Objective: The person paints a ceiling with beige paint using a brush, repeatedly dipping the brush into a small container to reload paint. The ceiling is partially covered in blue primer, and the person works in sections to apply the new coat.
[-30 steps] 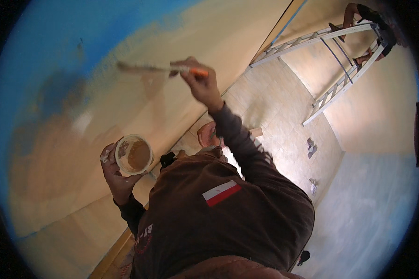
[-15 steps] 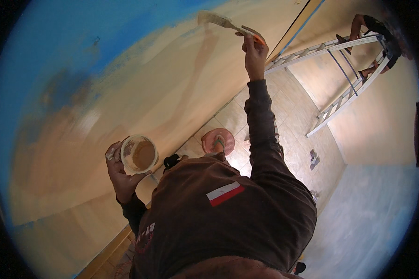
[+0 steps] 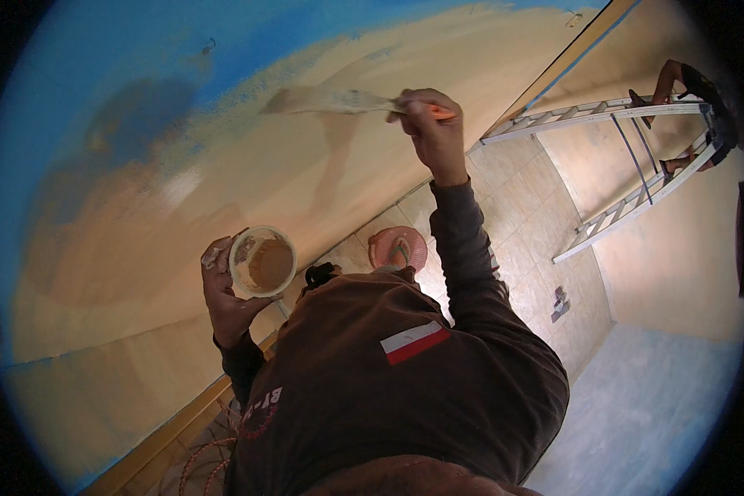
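Observation:
My right hand point(image 3: 432, 136) is closed around the orange handle of a paintbrush point(image 3: 347, 102), whose bristles point left and are smeared by motion. The brush is over the wall point(image 3: 405, 62), where beige paint meets blue; whether the tip touches it I cannot tell. Lower left, my left hand point(image 3: 226, 289) grips a small round tub point(image 3: 263, 263) from its side. Tan paint lies in the tub, with smears up its inner wall. Pale paint marks a finger of that hand.
A stepladder point(image 3: 628, 219) stands at the right, with another person point(image 3: 707, 107) on its upper part. My foot in a sandal point(image 3: 400, 252) is on a round pink pad above the tiled floor point(image 3: 512, 186). A small grey object point(image 3: 560, 303) lies on the tiles.
My right hand has come down and slightly left, and the brush has swung left and lower along the wall. The tub appears a little further right as the view shifts.

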The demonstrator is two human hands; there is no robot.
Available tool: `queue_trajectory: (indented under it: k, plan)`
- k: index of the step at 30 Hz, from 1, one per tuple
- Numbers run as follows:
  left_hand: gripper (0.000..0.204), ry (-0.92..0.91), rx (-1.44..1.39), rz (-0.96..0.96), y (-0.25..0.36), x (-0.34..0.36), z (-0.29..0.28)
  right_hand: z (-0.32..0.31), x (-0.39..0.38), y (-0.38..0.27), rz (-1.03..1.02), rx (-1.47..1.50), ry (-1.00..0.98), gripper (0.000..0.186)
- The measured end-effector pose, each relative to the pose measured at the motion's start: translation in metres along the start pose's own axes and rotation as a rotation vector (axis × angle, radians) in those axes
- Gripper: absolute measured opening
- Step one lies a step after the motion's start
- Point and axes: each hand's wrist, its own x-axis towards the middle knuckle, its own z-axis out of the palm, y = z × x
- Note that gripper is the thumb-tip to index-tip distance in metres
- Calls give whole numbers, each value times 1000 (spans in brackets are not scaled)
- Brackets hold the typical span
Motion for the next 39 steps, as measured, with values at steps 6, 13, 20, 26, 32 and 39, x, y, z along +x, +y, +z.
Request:
queue_trajectory:
  k: [6, 13, 20, 26, 32, 39]
  plan:
    - [106, 29, 27, 0, 1, 1, 3, 12, 35, -25, -146, -480, -158, 22]
    - [109, 55, -18, -45, -3, -3, 0, -24, 49, -21, -161, -484, -2, 17]
    - [105, 12, 4, 15, -7, -4, -5, -81, 47, -51, -268, -399, 261, 19]
    - [108, 48, -30, -63, -7, -5, -3, -24, 36, -35, -82, -398, 24, 19]
    - [108, 15, -9, -27, -11, -2, -7, -43, 45, -10, -101, -520, 30, 21]
    - [107, 9, 12, -8, -14, -6, -10, -136, 42, -35, -70, -610, 227, 22]
